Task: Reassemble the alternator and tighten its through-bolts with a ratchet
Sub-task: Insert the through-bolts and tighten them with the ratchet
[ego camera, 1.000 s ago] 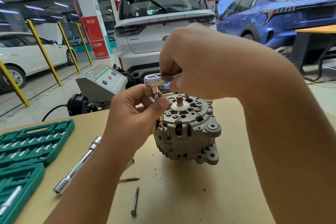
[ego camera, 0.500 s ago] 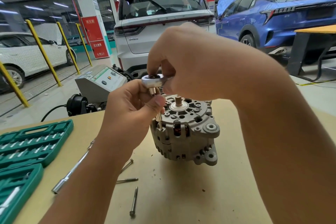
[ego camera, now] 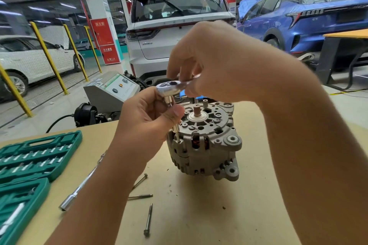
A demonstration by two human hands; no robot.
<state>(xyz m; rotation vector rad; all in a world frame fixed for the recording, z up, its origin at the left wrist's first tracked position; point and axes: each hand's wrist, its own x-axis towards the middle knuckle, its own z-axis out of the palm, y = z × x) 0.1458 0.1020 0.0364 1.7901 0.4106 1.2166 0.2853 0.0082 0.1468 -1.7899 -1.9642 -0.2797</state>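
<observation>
A: Where does the grey cast-metal alternator (ego camera: 205, 141) stand?

B: Upright on the tan wooden tabletop (ego camera: 199, 215), near the middle, its short shaft end pointing up. It is fully on the board, touching nothing but the tools in the hands.

A: And the hands?

B: The right hand (ego camera: 217, 61) comes in from three o'clock, fingers curled round the handle of the chrome ratchet (ego camera: 169, 88), whose round head sits above the alternator's nine o'clock edge. The left hand (ego camera: 147, 123) rises from seven o'clock; thumb and fingers pinch the slim chrome extension and socket (ego camera: 175, 125) that runs down from the ratchet head into the housing's rim at nine o'clock. Whether a bolt head sits under the socket, I cannot tell.

A: Anything loose on the table?

B: Three long dark steel through-bolts (ego camera: 148, 220) lie at about seven o'clock from the alternator, well apart from it. A long chrome extension bar (ego camera: 79, 187) lies slanted at eight o'clock, partly hidden by the left forearm. An open green plastic socket-set case (ego camera: 29, 163) fills the nine o'clock edge.

A: Behind the table?

B: A grey tester box with a sloped panel (ego camera: 113, 89) at eleven o'clock, a white SUV (ego camera: 175, 32) at twelve, a blue car (ego camera: 308, 22) at two.
</observation>
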